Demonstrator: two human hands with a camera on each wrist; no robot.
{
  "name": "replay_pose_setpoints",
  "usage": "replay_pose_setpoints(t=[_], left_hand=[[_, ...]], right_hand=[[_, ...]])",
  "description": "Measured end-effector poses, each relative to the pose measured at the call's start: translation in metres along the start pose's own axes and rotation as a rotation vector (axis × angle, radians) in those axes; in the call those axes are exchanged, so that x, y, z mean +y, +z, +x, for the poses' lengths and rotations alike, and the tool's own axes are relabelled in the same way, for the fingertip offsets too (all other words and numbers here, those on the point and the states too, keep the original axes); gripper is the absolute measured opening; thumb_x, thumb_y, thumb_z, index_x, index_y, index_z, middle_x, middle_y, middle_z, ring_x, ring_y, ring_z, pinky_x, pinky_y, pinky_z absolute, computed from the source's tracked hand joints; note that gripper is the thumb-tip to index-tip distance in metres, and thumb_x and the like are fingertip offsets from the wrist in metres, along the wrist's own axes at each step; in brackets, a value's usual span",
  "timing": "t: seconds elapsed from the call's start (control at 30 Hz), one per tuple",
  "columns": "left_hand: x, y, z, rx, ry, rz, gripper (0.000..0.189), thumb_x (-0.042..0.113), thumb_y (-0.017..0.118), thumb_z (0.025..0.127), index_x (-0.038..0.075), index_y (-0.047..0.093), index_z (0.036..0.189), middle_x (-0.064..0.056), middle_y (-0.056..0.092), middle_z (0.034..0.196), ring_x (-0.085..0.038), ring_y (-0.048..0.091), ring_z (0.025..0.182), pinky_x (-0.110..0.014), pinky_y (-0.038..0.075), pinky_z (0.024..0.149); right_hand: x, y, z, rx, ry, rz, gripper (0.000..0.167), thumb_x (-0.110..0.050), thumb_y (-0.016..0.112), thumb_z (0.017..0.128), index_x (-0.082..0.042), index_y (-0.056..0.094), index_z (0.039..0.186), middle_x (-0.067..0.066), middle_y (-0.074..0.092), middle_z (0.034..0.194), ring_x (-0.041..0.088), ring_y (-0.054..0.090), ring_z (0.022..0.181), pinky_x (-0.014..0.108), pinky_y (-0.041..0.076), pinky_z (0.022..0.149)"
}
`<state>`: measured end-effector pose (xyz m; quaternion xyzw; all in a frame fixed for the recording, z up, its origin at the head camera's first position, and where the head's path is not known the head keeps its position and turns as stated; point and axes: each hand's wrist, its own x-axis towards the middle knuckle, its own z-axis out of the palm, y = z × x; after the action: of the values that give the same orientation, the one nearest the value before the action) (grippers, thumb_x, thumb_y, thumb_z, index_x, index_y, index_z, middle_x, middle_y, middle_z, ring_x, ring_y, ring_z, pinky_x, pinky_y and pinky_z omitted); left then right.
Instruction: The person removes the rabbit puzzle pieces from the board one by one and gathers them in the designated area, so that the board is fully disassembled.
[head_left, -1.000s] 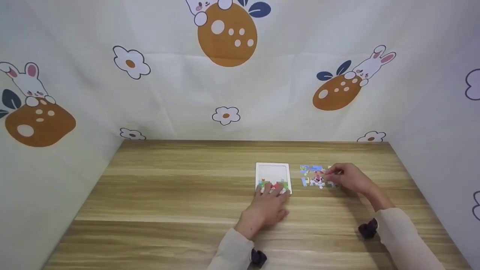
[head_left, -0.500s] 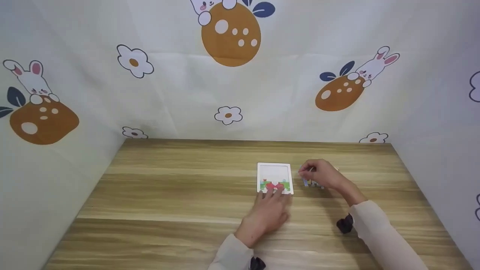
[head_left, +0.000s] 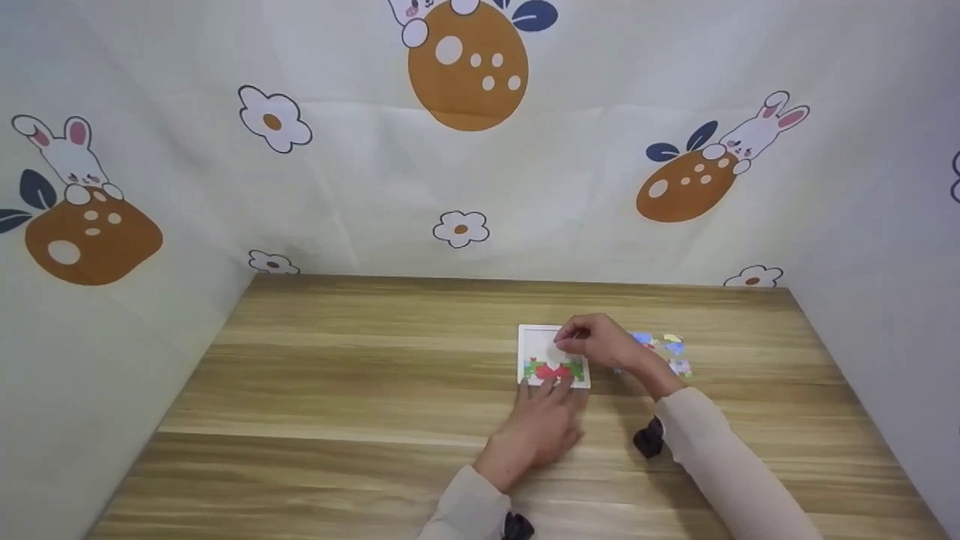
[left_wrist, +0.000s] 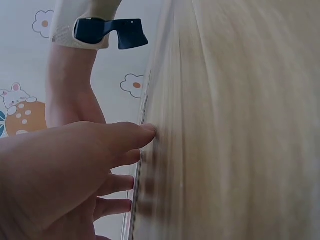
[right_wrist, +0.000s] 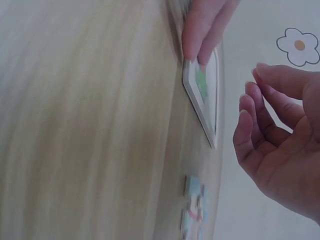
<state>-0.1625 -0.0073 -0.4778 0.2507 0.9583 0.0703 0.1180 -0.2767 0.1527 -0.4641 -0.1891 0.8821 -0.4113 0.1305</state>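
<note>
Resting its straight, spread fingers on the six o'clock edge of the white tray (head_left: 521,352), the left hand (head_left: 541,424) lies palm down. The right hand (head_left: 600,345) hovers over the tray's two o'clock side, thumb and fingertips pressed together; whether that grip pinches anything, I cannot tell. Red-and-green pieces (head_left: 553,371) line the tray's near end; loose puzzle pieces (head_left: 673,346) lie at its three o'clock on the desk (head_left: 337,375).

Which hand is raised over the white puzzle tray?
The right hand, lifted above the tray with curled fingers; the left hand instead has fingers on the tray's near edge.
</note>
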Motion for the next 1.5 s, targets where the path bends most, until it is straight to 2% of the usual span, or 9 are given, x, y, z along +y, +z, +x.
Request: replay_pose_setpoints(t=[0.23,0.37,0.63,0.77,0.93,1.13,1.37,1.5], left_hand=[[0.0,0.0,-0.001,-0.025,0.01,0.023,0.063,0.046,0.05,0.102,0.024,0.032,0.158,0.0,0.024,0.168,-0.022,0.021,0.156,-0.06,0.025,0.122],[-0.002,-0.001,-0.002,-0.051,0.011,0.0,0.065,0.049,0.051,0.101,0.025,0.031,0.158,0.0,0.02,0.169,-0.021,0.017,0.157,-0.059,0.023,0.123],[-0.004,-0.002,-0.002,-0.067,0.015,-0.041,0.066,0.05,0.051,0.101,0.026,0.029,0.159,0.0,0.015,0.17,-0.022,0.013,0.158,-0.06,0.019,0.124],[-0.003,-0.002,-0.002,-0.07,0.013,-0.057,0.067,0.05,0.051,0.101,0.027,0.028,0.159,0.001,0.014,0.17,-0.023,0.012,0.158,-0.06,0.018,0.125],[-0.003,-0.002,-0.002,-0.065,0.011,-0.054,0.068,0.051,0.051,0.1,0.027,0.027,0.159,0.002,0.014,0.17,-0.022,0.011,0.158,-0.06,0.018,0.125],[-0.004,-0.003,-0.001,-0.074,0.016,-0.047,0.067,0.05,0.05,0.101,0.026,0.028,0.159,0.002,0.015,0.17,-0.021,0.011,0.158,-0.059,0.018,0.125],[-0.004,-0.004,-0.001,-0.055,0.012,-0.021,0.066,0.051,0.05,0.101,0.026,0.03,0.159,0.002,0.017,0.17,-0.02,0.012,0.158,-0.059,0.021,0.124],[-0.004,-0.004,-0.001,-0.064,0.013,-0.054,0.064,0.049,0.051,0.101,0.025,0.032,0.158,0.001,0.017,0.17,-0.021,0.011,0.158,-0.059,0.02,0.124]], right_hand=[[0.001,0.018,0.007,-0.064,-0.012,0.089,0.017,-0.013,0.067,0.095,-0.003,0.074,0.107,0.008,0.072,0.099,0.008,0.059,0.083,0.02,0.049,0.076],[0.002,0.025,0.009,-0.117,-0.007,0.124,0.019,-0.009,0.066,0.094,-0.001,0.073,0.11,0.008,0.073,0.099,0.006,0.06,0.082,0.02,0.051,0.074],[0.001,0.021,0.01,-0.22,0.007,0.131,0.028,-0.006,0.06,0.096,0.0,0.069,0.122,0.014,0.071,0.108,0.008,0.061,0.086,0.021,0.052,0.077],[-0.002,0.019,0.011,-0.256,0.012,0.113,0.03,-0.006,0.057,0.097,0.001,0.068,0.124,0.014,0.071,0.106,0.009,0.06,0.084,0.022,0.052,0.078],[-0.004,0.019,0.012,-0.265,-0.001,0.089,0.029,-0.007,0.056,0.098,0.003,0.068,0.122,0.014,0.07,0.102,0.01,0.059,0.084,0.024,0.052,0.078],[-0.003,0.02,0.013,-0.244,0.021,0.079,0.024,-0.006,0.059,0.097,0.002,0.07,0.117,0.011,0.07,0.1,0.009,0.06,0.083,0.022,0.052,0.075],[-0.004,0.021,0.015,-0.238,-0.006,0.07,0.02,-0.005,0.058,0.097,0.001,0.071,0.112,0.008,0.07,0.094,0.009,0.06,0.079,0.022,0.052,0.071],[-0.003,0.021,0.014,-0.242,-0.016,0.063,0.021,-0.005,0.058,0.097,0.001,0.071,0.112,0.008,0.07,0.093,0.009,0.06,0.078,0.023,0.052,0.071]])
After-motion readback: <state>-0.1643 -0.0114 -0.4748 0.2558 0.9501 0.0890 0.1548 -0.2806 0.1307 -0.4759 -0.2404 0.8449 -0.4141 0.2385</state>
